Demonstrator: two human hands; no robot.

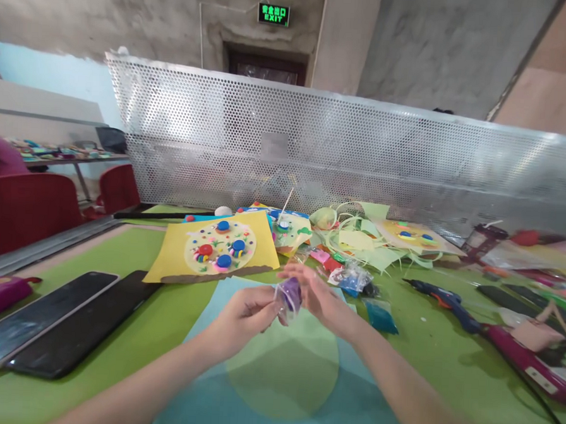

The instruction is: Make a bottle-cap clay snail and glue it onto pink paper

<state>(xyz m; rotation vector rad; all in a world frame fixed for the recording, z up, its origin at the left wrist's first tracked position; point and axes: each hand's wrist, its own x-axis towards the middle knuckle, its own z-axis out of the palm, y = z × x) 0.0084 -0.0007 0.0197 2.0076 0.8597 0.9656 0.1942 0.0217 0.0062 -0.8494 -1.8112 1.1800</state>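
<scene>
My left hand (pixel 252 310) pinches a small clear plastic packet with purple modelling clay (pixel 290 294) in it. Right beside the packet is my right hand (pixel 322 301), fingers stretched and slightly blurred; whether they touch the packet I cannot tell. Below both hands lies a pale green paper circle (pixel 284 376) on a light blue sheet (pixel 198 391). Several more clay packets, among them a teal one (pixel 382 316) and blue ones (pixel 354 280), lie just beyond my right hand.
A yellow sheet decorated with bottle caps (pixel 167 247) stands beyond on the left. Two phones (pixel 82 328) lie at left. On the right are a glue gun (pixel 444 299), pale green paper scraps (pixel 357 238) and a dark cup (pixel 484 241). A perforated metal screen (pixel 343 152) borders the table's far side.
</scene>
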